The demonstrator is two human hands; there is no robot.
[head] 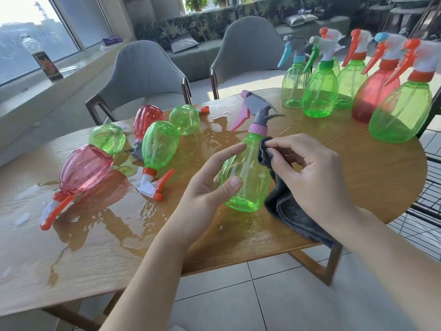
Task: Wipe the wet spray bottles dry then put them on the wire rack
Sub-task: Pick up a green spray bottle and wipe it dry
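At the lower left of the frame a pink bottle (83, 169) lies on its side on the wet wooden table (119, 247), its orange trigger pointing toward the near edge. Just beyond it, four more bottles lie tipped over in the puddle: a green one (107, 138), a red one (148, 120), a larger green one (160, 144) with a white and orange sprayer, and another green one (185, 119).

In the middle, the left hand (210, 182) grips a green spray bottle (245, 177) with a pink collar and grey sprayer, thumb across its front and fingers behind, holding it tilted above the table. The right hand (307, 173) pinches a dark grey cloth (286, 206) against the bottle's shoulder; the rest of the cloth hangs down onto the table edge.

At the upper right, a row of upright bottles (319, 91), green and red, stands on the table's far end. Black wire rack (427, 206) bars show at the right edge.
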